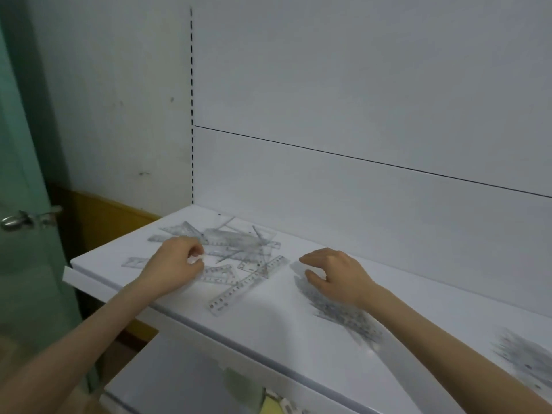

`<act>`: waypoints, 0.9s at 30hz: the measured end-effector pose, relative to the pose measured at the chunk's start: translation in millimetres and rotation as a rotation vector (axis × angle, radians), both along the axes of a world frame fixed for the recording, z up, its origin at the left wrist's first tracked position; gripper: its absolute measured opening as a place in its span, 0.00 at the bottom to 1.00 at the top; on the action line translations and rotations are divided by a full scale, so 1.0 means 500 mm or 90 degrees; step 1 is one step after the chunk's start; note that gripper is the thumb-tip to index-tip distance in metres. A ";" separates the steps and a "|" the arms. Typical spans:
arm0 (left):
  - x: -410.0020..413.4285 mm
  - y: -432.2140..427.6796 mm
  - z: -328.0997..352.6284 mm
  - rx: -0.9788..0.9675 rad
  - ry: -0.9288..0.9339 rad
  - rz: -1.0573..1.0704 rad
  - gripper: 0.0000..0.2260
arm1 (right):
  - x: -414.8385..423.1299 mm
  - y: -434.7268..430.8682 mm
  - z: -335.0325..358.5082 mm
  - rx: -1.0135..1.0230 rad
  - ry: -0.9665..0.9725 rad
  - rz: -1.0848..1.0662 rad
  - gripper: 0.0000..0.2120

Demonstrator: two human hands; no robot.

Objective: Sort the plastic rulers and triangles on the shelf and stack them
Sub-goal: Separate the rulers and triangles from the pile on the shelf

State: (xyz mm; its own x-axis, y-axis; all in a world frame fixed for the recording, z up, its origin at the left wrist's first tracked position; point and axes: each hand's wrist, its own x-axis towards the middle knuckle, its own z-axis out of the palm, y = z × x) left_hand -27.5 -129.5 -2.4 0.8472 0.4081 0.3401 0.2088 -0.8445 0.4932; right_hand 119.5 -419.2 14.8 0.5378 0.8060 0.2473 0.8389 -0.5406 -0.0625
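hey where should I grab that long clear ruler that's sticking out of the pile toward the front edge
Probably its near end: the long ruler lies flat, and that end pokes clear of the pile. Come from the shelf front, pinching its long edges.

- The shelf [268,324] is white.
- The loose rulers and triangles [236,243] are see-through, with tiny dark marks along their edges.
- The stack of rulers [343,315] looks grey, full of small dark marks.
- The back board [358,100] is white, with one thin dark line across it.
- A row of black dashes [191,115] runs up its left edge.
- The door [24,144] is green and its handle [18,221] is silver.
- The wall [119,115] is white, with a yellow-brown strip [104,216] low down.
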 end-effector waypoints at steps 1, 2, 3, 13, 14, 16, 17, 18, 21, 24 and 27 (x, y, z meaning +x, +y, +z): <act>0.017 0.022 0.000 0.010 -0.002 -0.021 0.07 | 0.005 0.034 -0.002 -0.016 0.007 -0.008 0.19; 0.035 0.046 0.000 0.023 0.001 -0.040 0.08 | 0.011 0.069 -0.005 -0.031 0.013 -0.018 0.20; 0.054 0.071 0.001 0.036 0.010 -0.059 0.09 | 0.016 0.102 -0.006 -0.043 0.022 -0.032 0.20; 0.223 0.243 -0.011 0.176 0.275 -0.291 0.57 | 0.089 0.324 -0.042 -0.080 0.138 -0.118 0.28; 0.235 0.246 -0.013 0.190 0.298 -0.317 0.60 | 0.091 0.328 -0.044 -0.075 0.105 -0.123 0.26; 0.252 0.248 -0.017 0.171 0.296 -0.374 0.60 | 0.087 0.333 -0.048 -0.078 0.049 -0.114 0.24; 0.258 0.244 -0.016 0.142 0.279 -0.400 0.58 | 0.084 0.335 -0.051 -0.079 0.025 -0.096 0.22; 0.261 0.241 -0.015 0.111 0.267 -0.420 0.54 | 0.082 0.335 -0.055 -0.068 0.006 -0.073 0.20; 0.273 0.242 -0.019 0.090 0.216 -0.453 0.28 | 0.077 0.328 -0.055 -0.028 -0.056 -0.030 0.13; 0.275 0.247 -0.018 0.103 0.178 -0.485 0.20 | 0.068 0.314 -0.043 0.049 -0.145 -0.005 0.05; 0.269 0.251 -0.011 0.091 0.162 -0.507 0.20 | 0.051 0.304 -0.026 0.098 -0.130 0.030 0.07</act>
